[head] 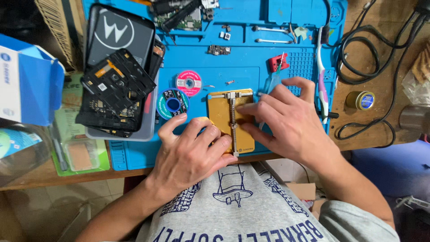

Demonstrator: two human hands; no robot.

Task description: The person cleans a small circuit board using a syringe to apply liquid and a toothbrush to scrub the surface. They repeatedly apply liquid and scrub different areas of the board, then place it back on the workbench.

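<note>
A gold-coloured board holder [224, 117] with a silver sliding clamp bar lies on the blue repair mat [233, 67] near the table's front edge. My left hand [190, 152] rests on the holder's lower left corner, fingers curled over its edge. The fingers of my right hand [282, 121] press on the holder's right side, close to the clamp bar. Whether anything small is pinched between those fingers cannot be made out. A pair of tweezers with a red grip [276, 67] lies just behind my right hand.
Two spools of solder wick [172, 103] [189, 82] sit left of the holder. Stacked phone parts [117, 89] lie on the left; a toothbrush [321, 76], black cables [380, 67] and a solder roll [360, 100] on the right. A blue box [27, 85] stands far left.
</note>
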